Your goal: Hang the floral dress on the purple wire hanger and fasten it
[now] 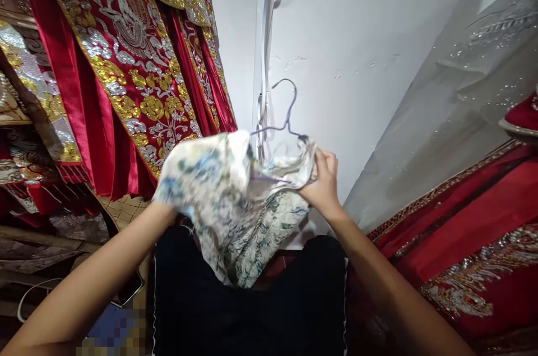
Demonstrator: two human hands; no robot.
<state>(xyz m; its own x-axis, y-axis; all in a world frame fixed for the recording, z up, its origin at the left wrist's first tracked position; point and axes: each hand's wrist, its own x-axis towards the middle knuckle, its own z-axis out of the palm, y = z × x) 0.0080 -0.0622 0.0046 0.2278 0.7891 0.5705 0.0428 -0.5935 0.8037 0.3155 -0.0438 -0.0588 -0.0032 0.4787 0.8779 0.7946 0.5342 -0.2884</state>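
Note:
A white floral garment [218,193] with blue and green print hangs bunched in front of me, partly on a purple wire hanger [290,109]. The hanger's hook points up, and its lower bar shows inside the garment's opening. My right hand [325,179] grips the fabric at the right edge of that opening, near the hanger's right shoulder. On the other side, my left forearm [126,249] runs up into the garment's left part. Cloth covers my left hand, so its fingers do not show. That side of the fabric is slightly blurred.
Red costumes [143,64] with gold and silver embroidery hang at left. A white wall [336,64] with straps stands ahead. Sheer plastic [441,87] and red embroidered cloth [474,221] are at right, with a red shoe [521,120] above the cloth.

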